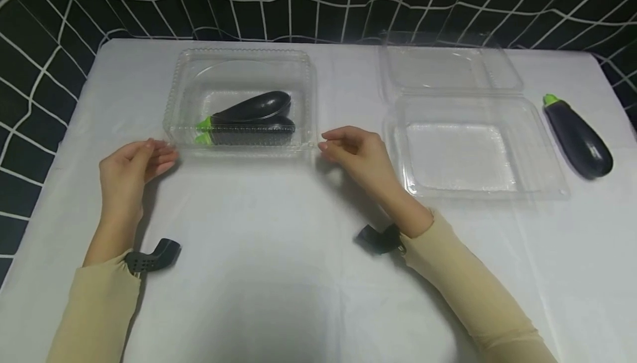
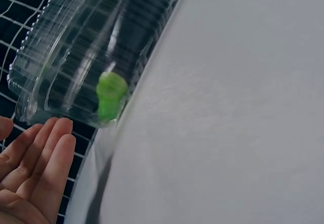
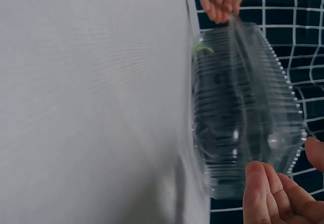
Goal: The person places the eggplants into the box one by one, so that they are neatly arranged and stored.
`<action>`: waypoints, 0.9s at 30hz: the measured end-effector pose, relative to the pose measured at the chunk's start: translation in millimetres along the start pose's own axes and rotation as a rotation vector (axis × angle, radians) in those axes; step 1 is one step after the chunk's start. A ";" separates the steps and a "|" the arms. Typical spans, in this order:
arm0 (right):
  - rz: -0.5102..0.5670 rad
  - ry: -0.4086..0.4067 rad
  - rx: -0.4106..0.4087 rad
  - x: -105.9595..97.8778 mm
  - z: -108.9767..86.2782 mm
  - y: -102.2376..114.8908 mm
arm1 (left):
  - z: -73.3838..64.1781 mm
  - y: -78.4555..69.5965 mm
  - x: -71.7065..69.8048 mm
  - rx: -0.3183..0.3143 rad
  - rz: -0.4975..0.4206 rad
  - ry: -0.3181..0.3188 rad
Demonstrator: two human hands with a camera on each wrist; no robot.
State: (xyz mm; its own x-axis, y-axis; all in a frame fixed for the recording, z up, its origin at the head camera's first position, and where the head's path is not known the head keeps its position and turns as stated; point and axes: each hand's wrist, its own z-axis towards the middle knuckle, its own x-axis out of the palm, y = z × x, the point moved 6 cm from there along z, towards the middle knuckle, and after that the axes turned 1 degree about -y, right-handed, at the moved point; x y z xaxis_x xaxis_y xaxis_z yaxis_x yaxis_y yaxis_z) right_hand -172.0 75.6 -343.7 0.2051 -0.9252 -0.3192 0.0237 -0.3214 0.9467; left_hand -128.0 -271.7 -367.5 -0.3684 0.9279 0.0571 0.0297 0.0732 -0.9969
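Farthest back, a dark gridded cloth [image 1: 333, 22] rises behind the white table [image 1: 259, 230]. On the right stands an open box [image 1: 458, 158], its clear lid tipped back. To its left is the filled box [image 1: 302, 86], with its clear top over it, lying between the two hands. The left hand [image 1: 131, 172] is at its near left corner, fingers loosely extended, thumb apart from them. The right hand [image 1: 360, 158] is at the near right corner, thumb and fingers spread rather than pinched together; whether either hand's fingertips touch the plastic, I cannot tell. A lone eggplant [image 1: 577, 139] lies right of the open box. Two eggplants [image 1: 254, 107] lie together inside the filled box, green caps toward the left hand.
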 end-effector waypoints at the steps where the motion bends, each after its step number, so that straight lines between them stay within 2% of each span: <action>1: -0.005 0.001 0.006 -2.9 -2.8 0.3 | -1.9 0.9 0.6 -0.011 -0.007 0.000; 6: -0.033 0.007 -0.012 -16.9 -18.9 7.7 | -18.2 8.4 3.2 -0.068 0.027 -0.004; 8: -0.029 0.004 -0.025 -23.5 -25.3 11.3 | -27.5 10.4 6.1 -0.070 0.095 0.003; 11: -0.021 -0.001 -0.052 -34.4 -33.1 16.4 | -42.4 10.1 15.9 -0.032 0.190 0.040; 13: -0.029 -0.006 -0.062 -41.9 -37.1 18.4 | -52.8 7.4 26.1 0.011 0.212 0.081; 16: -0.044 -0.017 -0.081 -52.6 -41.5 21.0 | -68.7 1.7 45.9 0.081 0.196 0.162; 19: -0.058 -0.044 -0.097 -64.2 -46.4 23.2 | -85.0 -2.3 71.4 0.162 0.217 0.273; 24: -0.048 -0.096 -0.139 -86.2 -55.1 23.6 | -109.8 0.1 118.1 0.270 0.339 0.444; 27: -0.031 -0.134 -0.164 -100.5 -61.0 23.1 | -121.1 2.1 143.5 0.333 0.397 0.523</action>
State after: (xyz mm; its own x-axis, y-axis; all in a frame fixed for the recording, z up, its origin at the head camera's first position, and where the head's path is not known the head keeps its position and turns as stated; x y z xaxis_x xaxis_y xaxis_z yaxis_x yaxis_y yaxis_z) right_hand -132.3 173.5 -287.0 0.0705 -0.9374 -0.3409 0.1888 -0.3230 0.9274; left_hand -68.3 -94.1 -354.9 0.1054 0.9206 -0.3761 -0.2462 -0.3423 -0.9068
